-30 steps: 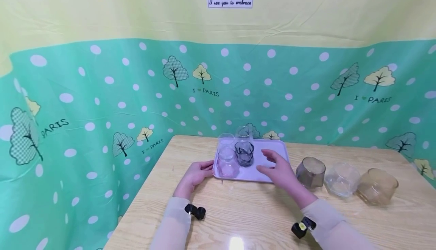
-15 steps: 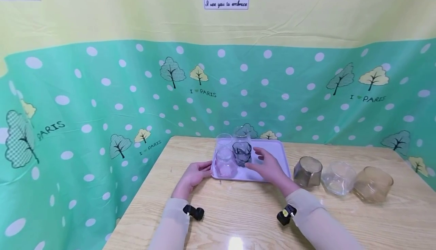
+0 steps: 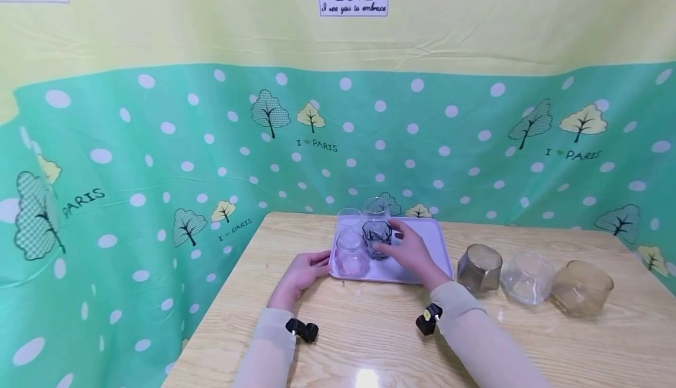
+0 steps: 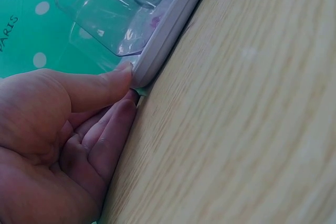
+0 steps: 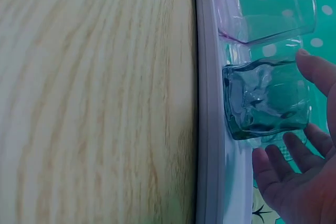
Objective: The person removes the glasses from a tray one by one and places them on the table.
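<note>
Lilac tray (image 3: 422,238) lies flat on the pale wood-grained table (image 3: 369,317), near the far edge, with four glasses standing on its left part. At its near left corner the left hand (image 3: 306,272) pinches the rim, thumb against the outer edge and fingers lower down by the tabletop. The dark grey glass (image 3: 376,238) stands upright on the tray, right of a pinkish glass (image 3: 352,259) at the near left; a clear glass (image 3: 350,218) stands behind the pinkish one, and another clear tumbler (image 3: 376,207) just behind the dark one. The right hand (image 3: 412,254) is at the dark glass with a wide grip, thumb on the near side by the rim and fingers spread on the right side; the right wrist view shows a gap between some fingers and the glass wall, and whether any fingertip touches cannot be told. To the right of the tray, a smoky brown glass (image 3: 479,267), a clear faceted glass (image 3: 527,276) and an amber glass (image 3: 582,288) stand in a row on the wood. Behind everything hangs a green and yellow curtain (image 3: 296,182) with pale dots and printed trees.
</note>
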`<state>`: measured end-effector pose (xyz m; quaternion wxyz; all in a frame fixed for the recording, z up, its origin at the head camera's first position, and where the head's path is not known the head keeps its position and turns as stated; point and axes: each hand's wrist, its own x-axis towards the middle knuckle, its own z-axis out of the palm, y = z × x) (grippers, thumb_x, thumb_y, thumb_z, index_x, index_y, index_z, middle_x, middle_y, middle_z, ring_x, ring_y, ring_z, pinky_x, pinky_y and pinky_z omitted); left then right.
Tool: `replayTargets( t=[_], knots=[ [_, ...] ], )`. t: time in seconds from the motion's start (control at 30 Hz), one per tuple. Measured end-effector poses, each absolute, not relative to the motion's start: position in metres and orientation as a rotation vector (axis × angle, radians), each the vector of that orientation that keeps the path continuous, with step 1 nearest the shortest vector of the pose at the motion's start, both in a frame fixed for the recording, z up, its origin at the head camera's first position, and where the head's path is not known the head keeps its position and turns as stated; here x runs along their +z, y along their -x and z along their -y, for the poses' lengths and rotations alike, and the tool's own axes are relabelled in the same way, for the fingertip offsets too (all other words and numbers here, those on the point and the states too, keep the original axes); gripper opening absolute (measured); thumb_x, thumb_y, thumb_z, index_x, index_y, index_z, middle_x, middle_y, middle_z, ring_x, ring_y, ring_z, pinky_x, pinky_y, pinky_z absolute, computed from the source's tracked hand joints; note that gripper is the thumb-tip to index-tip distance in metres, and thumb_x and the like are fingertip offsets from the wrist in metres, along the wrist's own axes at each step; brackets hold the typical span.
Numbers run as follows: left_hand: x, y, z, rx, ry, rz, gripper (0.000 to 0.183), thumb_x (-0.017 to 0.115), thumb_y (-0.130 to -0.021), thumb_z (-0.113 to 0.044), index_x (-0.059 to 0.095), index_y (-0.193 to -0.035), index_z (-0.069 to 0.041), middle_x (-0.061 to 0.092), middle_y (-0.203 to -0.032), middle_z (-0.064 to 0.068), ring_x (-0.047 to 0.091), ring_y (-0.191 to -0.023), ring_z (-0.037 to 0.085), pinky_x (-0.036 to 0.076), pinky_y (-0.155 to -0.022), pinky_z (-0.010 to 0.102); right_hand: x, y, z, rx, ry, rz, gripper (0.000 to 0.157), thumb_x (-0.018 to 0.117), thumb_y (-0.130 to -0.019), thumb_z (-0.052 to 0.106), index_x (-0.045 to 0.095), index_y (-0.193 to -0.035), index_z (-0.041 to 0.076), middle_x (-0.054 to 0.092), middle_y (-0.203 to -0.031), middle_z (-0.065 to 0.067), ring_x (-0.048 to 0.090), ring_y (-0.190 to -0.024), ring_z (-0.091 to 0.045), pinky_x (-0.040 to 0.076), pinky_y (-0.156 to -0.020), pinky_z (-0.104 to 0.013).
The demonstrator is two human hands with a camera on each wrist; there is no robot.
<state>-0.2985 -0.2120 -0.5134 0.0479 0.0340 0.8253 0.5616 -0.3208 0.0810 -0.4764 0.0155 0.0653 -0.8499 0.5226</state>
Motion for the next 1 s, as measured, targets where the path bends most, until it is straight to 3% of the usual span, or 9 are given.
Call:
replayTargets(
  t=[0.5,1.0],
  knots=[
    [-0.511,0.297,0.211,1.714,-0.094,-2.513,0.05,0.079,-0.096,-0.007,0.065,-0.143,0.001,0.069,-0.139,0.015,0.059,-0.138,0.032,0.036,-0.125,0.049,-0.478,0.332,-0.074,1.617,-0.191,2.661,0.091,0.09,-0.088,0.03,0.043,-0.162,0.007,0.051,-0.161,-0.019,0.048,-0.147,-0.041,0.039,-0.123,-0.056],
    [-0.513,0.296,0.212,1.73,-0.082,-2.495,0.049,0.078,-0.097,-0.008,0.066,-0.143,0.001,0.069,-0.139,0.014,0.057,-0.14,0.032,0.036,-0.125,0.05,-0.483,0.335,-0.075,1.545,-0.158,2.7,0.088,0.092,-0.087,0.033,0.048,-0.16,0.013,0.054,-0.157,-0.017,0.054,-0.141,-0.04,0.044,-0.119,-0.055]
  ],
)
